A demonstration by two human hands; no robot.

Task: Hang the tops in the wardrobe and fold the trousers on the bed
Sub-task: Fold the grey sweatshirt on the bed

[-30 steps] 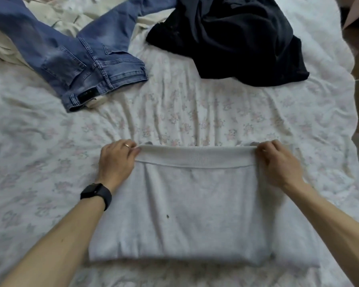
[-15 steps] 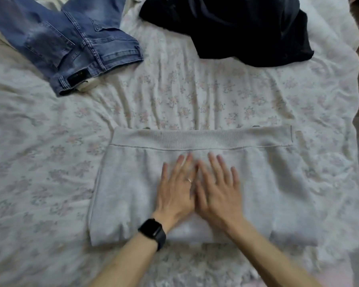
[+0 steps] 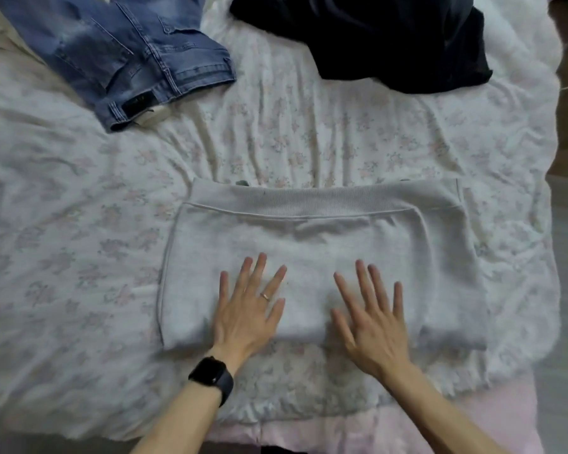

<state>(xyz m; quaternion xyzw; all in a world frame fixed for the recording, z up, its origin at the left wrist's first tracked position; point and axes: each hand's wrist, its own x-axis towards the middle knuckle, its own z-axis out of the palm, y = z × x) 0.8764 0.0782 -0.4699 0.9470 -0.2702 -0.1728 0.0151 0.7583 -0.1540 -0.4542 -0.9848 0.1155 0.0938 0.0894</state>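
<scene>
Pale grey folded knit trousers (image 3: 309, 250) lie on a white, faintly pink-flowered bedsheet (image 3: 79, 244). Beyond the trousers lie faded blue denim jeans (image 3: 128, 57) and a crumpled garment (image 3: 374, 37), black or perhaps navy.

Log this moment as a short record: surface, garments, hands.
surface: floral bed sheet, wrinkled
being handled: grey garment, folded into a rectangle, ribbed band along its far edge
left hand: flat on the grey garment, fingers spread; black watch on the wrist
right hand: flat on it too, fingers spread, apart from the left, slightly blurred
waiting: blue jeans far left, unfolded; black garment far right, in a heap
</scene>
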